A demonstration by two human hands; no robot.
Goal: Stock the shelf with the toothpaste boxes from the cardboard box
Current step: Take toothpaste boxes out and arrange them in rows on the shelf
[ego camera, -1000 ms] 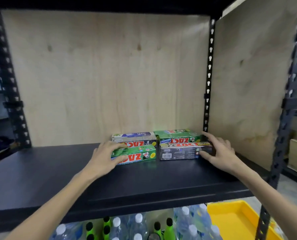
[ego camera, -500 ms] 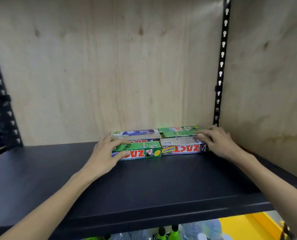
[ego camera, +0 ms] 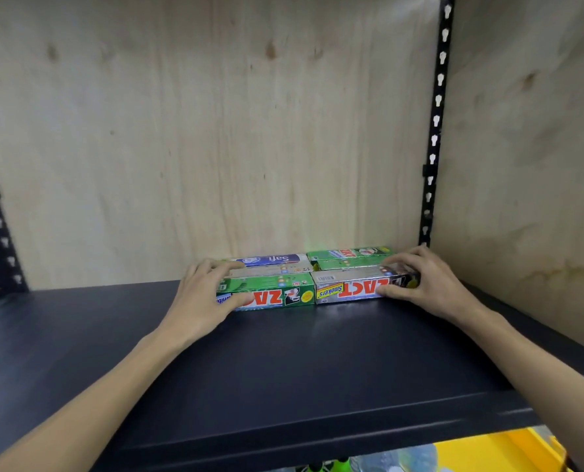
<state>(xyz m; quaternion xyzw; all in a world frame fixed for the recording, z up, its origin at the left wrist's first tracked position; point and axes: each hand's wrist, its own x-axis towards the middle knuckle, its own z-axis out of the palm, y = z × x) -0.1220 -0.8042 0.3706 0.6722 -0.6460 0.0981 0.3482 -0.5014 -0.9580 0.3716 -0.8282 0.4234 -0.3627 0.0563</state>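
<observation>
Several toothpaste boxes lie flat at the back of the black shelf (ego camera: 283,369), near its right corner. A green ZACT box (ego camera: 277,294) is front left, with a silver ZACT Smokers box (ego camera: 348,289) touching it on the right. Behind them lie a blue-and-white box (ego camera: 273,260) and another green box (ego camera: 348,257). My left hand (ego camera: 202,298) grips the left end of the front green box, thumb on its front face. My right hand (ego camera: 430,284) grips the right end of the silver box. The cardboard box is out of view.
Plywood panels (ego camera: 215,131) close the shelf at the back and right, with a black perforated upright (ego camera: 435,131) in the corner. Below the shelf edge show a yellow bin (ego camera: 498,451), clear bottles and green caps.
The camera has moved closer to the shelf. Both hands have pushed the front boxes back against the rear row and squared them; the silver box now shows its ZACT face to the front.
</observation>
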